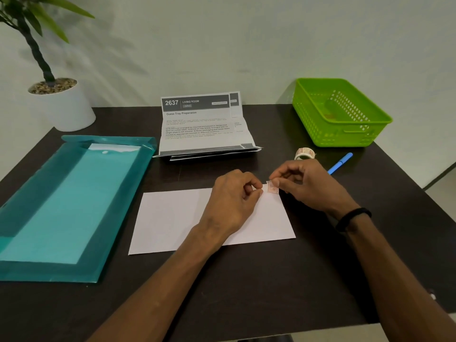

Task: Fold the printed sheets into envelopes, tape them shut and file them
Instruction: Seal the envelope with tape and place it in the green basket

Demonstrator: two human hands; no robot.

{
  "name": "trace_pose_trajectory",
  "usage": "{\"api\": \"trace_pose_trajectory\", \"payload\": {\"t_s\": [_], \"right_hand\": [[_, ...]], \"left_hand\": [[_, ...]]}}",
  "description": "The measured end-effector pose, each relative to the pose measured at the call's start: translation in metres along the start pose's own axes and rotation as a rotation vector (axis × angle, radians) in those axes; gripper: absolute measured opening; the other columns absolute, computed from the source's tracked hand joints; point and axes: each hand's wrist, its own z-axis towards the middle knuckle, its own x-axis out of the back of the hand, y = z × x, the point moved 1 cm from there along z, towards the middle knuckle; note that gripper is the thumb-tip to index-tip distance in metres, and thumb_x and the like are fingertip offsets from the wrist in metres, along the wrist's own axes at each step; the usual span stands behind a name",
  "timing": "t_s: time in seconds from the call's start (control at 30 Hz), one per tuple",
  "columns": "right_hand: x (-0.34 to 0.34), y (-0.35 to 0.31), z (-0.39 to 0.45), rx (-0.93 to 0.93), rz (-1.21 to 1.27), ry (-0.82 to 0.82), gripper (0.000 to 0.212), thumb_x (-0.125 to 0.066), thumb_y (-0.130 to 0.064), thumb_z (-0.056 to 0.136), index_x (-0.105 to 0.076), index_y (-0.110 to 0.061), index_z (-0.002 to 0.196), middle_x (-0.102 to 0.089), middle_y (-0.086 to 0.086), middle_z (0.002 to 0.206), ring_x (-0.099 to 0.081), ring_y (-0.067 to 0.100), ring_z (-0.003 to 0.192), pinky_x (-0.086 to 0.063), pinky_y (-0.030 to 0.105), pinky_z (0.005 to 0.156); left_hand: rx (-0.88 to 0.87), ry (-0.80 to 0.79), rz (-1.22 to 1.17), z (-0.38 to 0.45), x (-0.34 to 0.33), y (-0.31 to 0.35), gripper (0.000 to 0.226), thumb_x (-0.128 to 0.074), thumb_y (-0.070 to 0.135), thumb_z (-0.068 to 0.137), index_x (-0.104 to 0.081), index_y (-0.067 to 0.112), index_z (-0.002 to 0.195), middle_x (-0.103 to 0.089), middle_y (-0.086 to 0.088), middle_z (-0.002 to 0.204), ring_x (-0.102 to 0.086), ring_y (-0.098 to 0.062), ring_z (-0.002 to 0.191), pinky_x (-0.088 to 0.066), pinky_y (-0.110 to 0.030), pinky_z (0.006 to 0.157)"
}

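A folded white paper (212, 218) lies flat near the front middle of the dark table (320, 280). The left hand (232, 201) rests on it with fingers curled, pinching at its top edge. The right hand (306, 183) pinches a small piece of tape (272, 187) at the paper's top right corner. The tape roll (304, 153) and a blue pen (340, 162) sit behind, near the right edge. A green basket (340, 112) stands at the back right corner, a teal folder (69, 206) along the left edge.

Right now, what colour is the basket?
Bright green basket, seen best in the head view.
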Motion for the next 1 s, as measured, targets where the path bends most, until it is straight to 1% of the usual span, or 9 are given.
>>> {"api": "trace_pose_trajectory", "payload": {"t_s": [0.07,0.2,0.3,0.37,0.47,0.57,0.77,0.9,1.0], "right_hand": [[0.002,-0.0011,-0.0011,0.02,0.014,-0.013,0.01,-0.073,-0.016,0.097,-0.075,-0.025,0.1,-0.077,-0.008,0.098,-0.073,0.005,0.089,-0.061,0.021,0.08],[0.0032,-0.0025,-0.0016,0.047,-0.002,-0.072,0.012,-0.074,-0.016,0.096,-0.074,-0.027,0.098,-0.076,-0.008,0.097,-0.072,0.005,0.09,-0.061,0.024,0.081],[0.0013,-0.0013,0.0002,0.057,0.002,-0.069,0.016,-0.077,-0.013,0.093,-0.07,-0.024,0.101,-0.075,-0.002,0.095,-0.073,0.013,0.089,-0.063,0.031,0.083],[0.0009,-0.0007,0.0003,0.071,0.021,-0.05,0.02,-0.08,-0.011,0.09,-0.067,-0.022,0.1,-0.073,0.002,0.094,-0.072,0.016,0.087,-0.063,0.034,0.083],[0.0009,-0.0009,-0.0001,0.109,-0.002,-0.02,0.022,-0.083,-0.013,0.087,-0.065,-0.022,0.096,-0.072,0.001,0.091,-0.07,0.016,0.084,-0.063,0.033,0.08],[0.0006,-0.001,0.0,0.125,-0.048,-0.008,0.021,-0.084,-0.016,0.087,-0.066,-0.023,0.093,-0.071,-0.002,0.089,-0.069,0.013,0.081,-0.063,0.031,0.078],[0.0025,0.0001,0.0007,0.145,-0.071,0.001,0.022,-0.083,-0.014,0.087,-0.065,-0.025,0.092,-0.071,-0.004,0.09,-0.07,0.013,0.082,-0.063,0.031,0.078],[0.0036,0.0006,0.0008,0.137,-0.066,-0.006,0.021,-0.082,-0.014,0.088,-0.066,-0.024,0.092,-0.072,-0.003,0.091,-0.071,0.013,0.084,-0.063,0.032,0.079],[0.0037,0.0001,0.0005,0.132,-0.058,-0.015,0.02,-0.082,-0.014,0.088,-0.066,-0.024,0.092,-0.072,-0.004,0.091,-0.071,0.012,0.084,-0.063,0.031,0.079]], "left_hand": [[0.006,-0.021,0.0,0.0005,0.0016,0.0009,0.011,-0.077,0.024,0.092,-0.078,0.023,0.103,-0.058,0.012,0.082,-0.054,-0.002,0.066,-0.041,-0.005,0.065],[0.016,-0.03,0.014,0.0007,0.0012,0.0008,0.012,-0.075,0.026,0.094,-0.078,0.024,0.105,-0.063,0.01,0.086,-0.056,-0.005,0.07,-0.044,-0.008,0.065],[0.025,-0.019,0.021,0.0004,0.0009,0.0008,0.013,-0.073,0.029,0.095,-0.077,0.025,0.107,-0.062,0.01,0.086,-0.055,-0.006,0.071,-0.042,-0.01,0.064],[0.032,-0.03,0.012,0.0,0.0,0.0024,0.016,-0.076,0.032,0.093,-0.076,0.025,0.108,-0.06,0.012,0.085,-0.056,-0.007,0.071,-0.041,-0.009,0.064],[0.045,-0.046,0.015,0.0006,-0.0021,0.0033,0.024,-0.079,0.038,0.089,-0.074,0.027,0.109,-0.062,0.011,0.087,-0.058,-0.01,0.074,-0.049,-0.016,0.068],[0.065,-0.046,-0.007,0.002,-0.0028,0.0017,0.025,-0.081,0.04,0.086,-0.073,0.028,0.107,-0.064,0.009,0.087,-0.059,-0.01,0.075,-0.054,-0.022,0.07],[0.068,-0.037,-0.02,0.0023,-0.0022,0.001,0.025,-0.082,0.042,0.085,-0.074,0.028,0.105,-0.065,0.011,0.085,-0.059,-0.009,0.072,-0.047,-0.015,0.065],[0.046,-0.054,0.003,0.0022,-0.0019,0.0023,0.026,-0.08,0.041,0.088,-0.074,0.029,0.109,-0.063,0.011,0.088,-0.057,-0.009,0.073,-0.041,-0.012,0.064],[0.001,-0.076,0.027,0.001,-0.0008,0.0037,0.026,-0.076,0.041,0.091,-0.074,0.032,0.114,-0.061,0.012,0.089,-0.055,-0.009,0.074,-0.038,-0.012,0.066]]}}
